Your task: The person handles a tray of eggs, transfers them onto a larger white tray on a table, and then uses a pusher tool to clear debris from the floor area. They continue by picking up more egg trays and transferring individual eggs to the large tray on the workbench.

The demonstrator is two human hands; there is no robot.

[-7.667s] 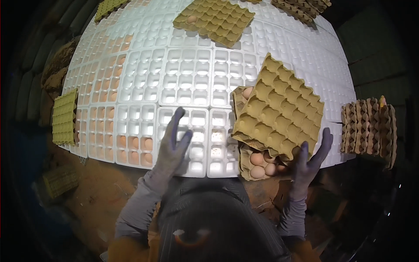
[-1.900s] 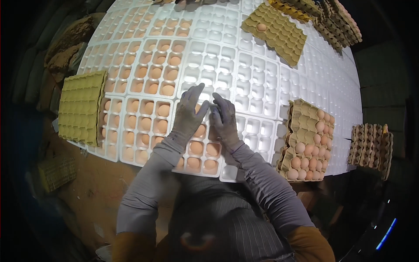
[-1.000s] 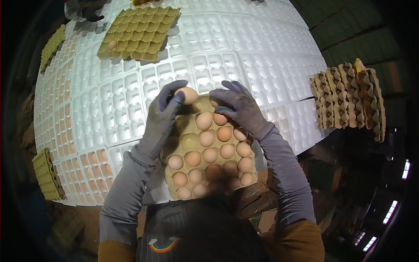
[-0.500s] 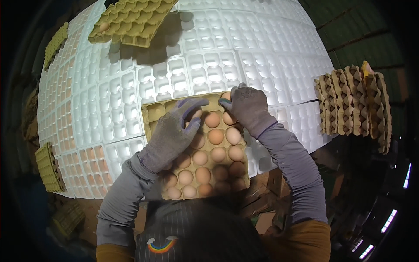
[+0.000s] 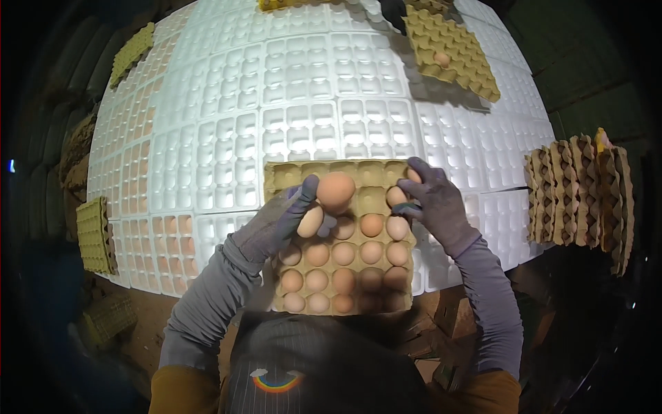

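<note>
A tan pulp egg tray (image 5: 335,167) lies before me, with brown eggs (image 5: 343,253) filling its nearer rows. My left hand (image 5: 279,212), in a grey glove, is closed around two eggs above the tray's left side. One held egg (image 5: 336,191) is raised between thumb and fingers; the paler one (image 5: 310,221) sits lower against the palm. At the far right corner of the tray, my right hand (image 5: 441,207), also gloved, curls its fingers over two eggs; one egg (image 5: 397,196) shows beside the thumb. Whether these rest in their cups I cannot tell.
White moulded egg trays (image 5: 296,131) cover the table. Stacked brown pulp trays (image 5: 579,193) stand at the right edge. Across the table, another person's dark-gloved hand (image 5: 394,14) is at a tilted pulp tray (image 5: 458,52) with one egg. More pulp trays (image 5: 94,236) stand at left.
My left hand has lifted eggs up from the tray's left part. My right hand stays at the far right corner. Across the table, the tilted tray has shifted right; the whole view has turned.
</note>
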